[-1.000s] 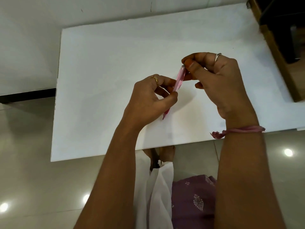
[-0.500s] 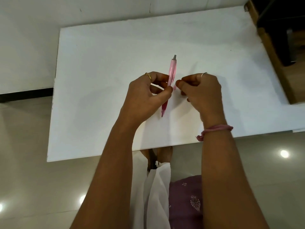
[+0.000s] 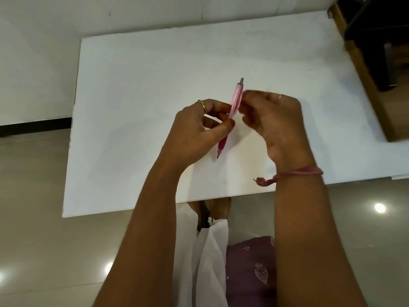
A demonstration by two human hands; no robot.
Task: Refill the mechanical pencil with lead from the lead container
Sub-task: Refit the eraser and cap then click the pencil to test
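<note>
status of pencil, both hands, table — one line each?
mechanical pencil: held above the table, tip toward the person, grey push-button end away.
left hand: grip shut on the pencil's middle.
right hand: blurred, fingertips at the upper barrel; grip unclear.
white table: no lead container visible on it.

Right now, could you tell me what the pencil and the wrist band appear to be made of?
Pencil: likely translucent pink plastic with a glossy look, light showing through the barrel; its grey end tip could be metal or plastic. Wrist band on the right arm: twisted pink thread or yarn, matte, with a frayed knotted end.
</note>
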